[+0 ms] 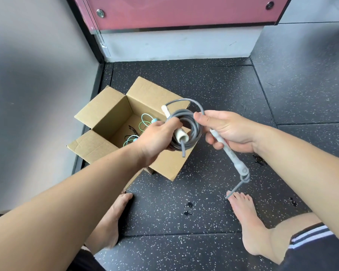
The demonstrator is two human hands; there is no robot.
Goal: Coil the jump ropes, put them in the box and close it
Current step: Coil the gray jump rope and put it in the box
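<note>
One grey rope [196,132], one open box [112,116]

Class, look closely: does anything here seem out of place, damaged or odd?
No damage shows. The grey rope is coiled, but one handle sticks out below the right hand, its knotted tail dangling. Dark blotches mark the floor; what they are is unclear.

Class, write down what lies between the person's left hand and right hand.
In the head view, the coiled grey jump rope spans the gap between left hand and right hand, both gripping it.
</note>
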